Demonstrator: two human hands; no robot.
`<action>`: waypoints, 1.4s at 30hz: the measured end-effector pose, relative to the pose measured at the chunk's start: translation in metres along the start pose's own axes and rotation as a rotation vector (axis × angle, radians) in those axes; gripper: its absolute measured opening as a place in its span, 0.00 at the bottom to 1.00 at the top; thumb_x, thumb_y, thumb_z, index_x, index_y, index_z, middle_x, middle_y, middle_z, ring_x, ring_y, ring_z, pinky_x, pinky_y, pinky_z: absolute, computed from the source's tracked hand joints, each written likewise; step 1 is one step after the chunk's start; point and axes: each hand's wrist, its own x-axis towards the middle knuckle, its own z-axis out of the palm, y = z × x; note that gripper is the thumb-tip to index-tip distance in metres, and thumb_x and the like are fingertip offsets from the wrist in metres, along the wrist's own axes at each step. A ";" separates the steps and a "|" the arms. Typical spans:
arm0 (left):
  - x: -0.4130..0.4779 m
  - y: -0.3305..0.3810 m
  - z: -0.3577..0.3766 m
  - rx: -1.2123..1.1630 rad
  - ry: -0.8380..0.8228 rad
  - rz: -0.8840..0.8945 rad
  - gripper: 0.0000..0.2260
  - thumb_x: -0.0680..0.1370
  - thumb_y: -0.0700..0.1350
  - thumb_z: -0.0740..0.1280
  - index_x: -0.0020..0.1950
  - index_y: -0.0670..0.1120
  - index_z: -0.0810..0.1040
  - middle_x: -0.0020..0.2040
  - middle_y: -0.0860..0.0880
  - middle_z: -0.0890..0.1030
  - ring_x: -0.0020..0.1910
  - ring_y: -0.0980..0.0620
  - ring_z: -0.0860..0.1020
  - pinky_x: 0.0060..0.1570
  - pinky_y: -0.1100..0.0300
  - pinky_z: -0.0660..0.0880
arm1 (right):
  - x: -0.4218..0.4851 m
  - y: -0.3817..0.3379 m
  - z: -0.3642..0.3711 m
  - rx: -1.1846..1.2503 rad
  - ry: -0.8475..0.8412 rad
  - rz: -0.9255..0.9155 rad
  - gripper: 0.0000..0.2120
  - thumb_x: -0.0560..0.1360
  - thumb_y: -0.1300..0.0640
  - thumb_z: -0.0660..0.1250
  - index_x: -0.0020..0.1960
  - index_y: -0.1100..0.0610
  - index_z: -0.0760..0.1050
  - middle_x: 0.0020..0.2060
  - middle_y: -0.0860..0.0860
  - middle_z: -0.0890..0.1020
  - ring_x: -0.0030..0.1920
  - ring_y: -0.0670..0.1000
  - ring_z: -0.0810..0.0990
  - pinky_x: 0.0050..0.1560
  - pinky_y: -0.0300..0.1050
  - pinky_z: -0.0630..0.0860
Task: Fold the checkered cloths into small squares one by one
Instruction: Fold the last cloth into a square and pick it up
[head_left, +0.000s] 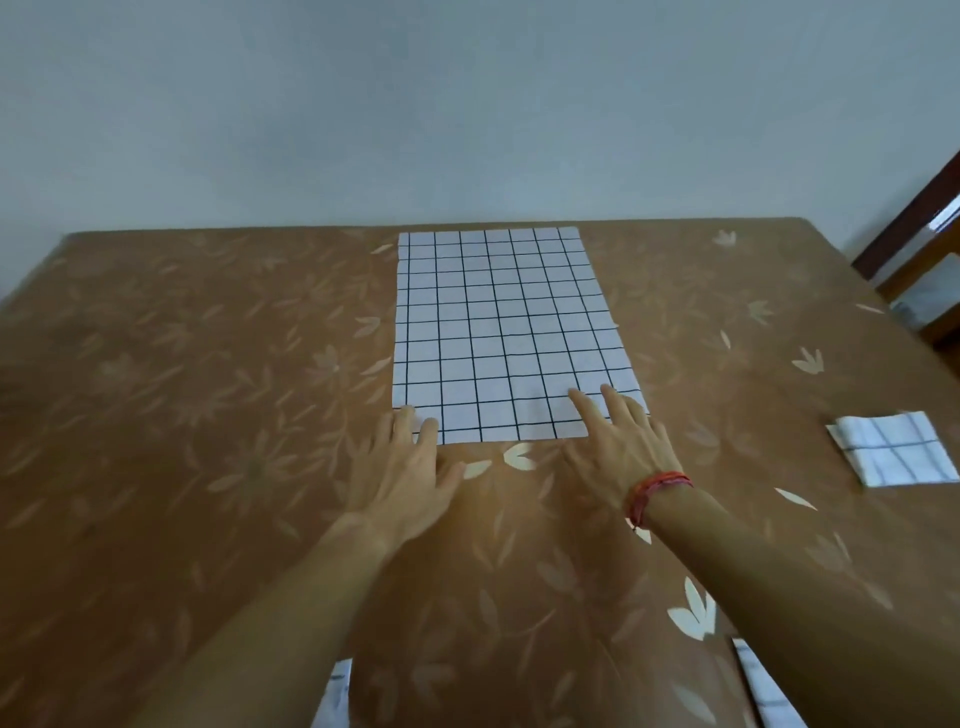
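A white cloth with a black grid (498, 332) lies flat and spread out as a long rectangle in the middle of the brown flowered table (182, 395). My left hand (410, 467) rests with straight fingers on the cloth's near left corner. My right hand (621, 441), a red thread at its wrist, lies flat on the near right corner. A folded checkered cloth (893, 454) sits as a small square at the right side of the table.
More checkered fabric shows at the bottom edge, below my left forearm (332, 696) and at the lower right (763, 691). A dark wooden chair (914, 249) stands beyond the table's far right corner. A pale wall runs behind the table.
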 end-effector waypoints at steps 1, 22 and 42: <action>0.005 0.000 0.005 -0.002 -0.002 -0.001 0.24 0.79 0.61 0.58 0.69 0.48 0.68 0.72 0.47 0.64 0.71 0.47 0.62 0.61 0.51 0.69 | 0.008 0.004 0.005 -0.002 -0.006 0.005 0.30 0.79 0.42 0.53 0.78 0.45 0.49 0.77 0.56 0.52 0.76 0.56 0.52 0.73 0.56 0.55; 0.006 -0.010 0.026 -0.117 0.104 0.066 0.18 0.67 0.36 0.69 0.57 0.37 0.79 0.54 0.46 0.79 0.56 0.44 0.78 0.53 0.51 0.76 | 0.003 0.035 0.033 -0.099 0.094 -0.050 0.18 0.75 0.46 0.60 0.57 0.57 0.74 0.57 0.51 0.77 0.60 0.53 0.74 0.63 0.44 0.64; -0.082 -0.030 -0.070 -0.357 0.323 0.055 0.07 0.73 0.35 0.71 0.50 0.43 0.83 0.43 0.47 0.84 0.42 0.46 0.81 0.41 0.54 0.78 | -0.078 0.024 -0.048 0.025 0.065 0.167 0.08 0.74 0.50 0.65 0.50 0.48 0.81 0.48 0.53 0.83 0.52 0.56 0.79 0.52 0.45 0.72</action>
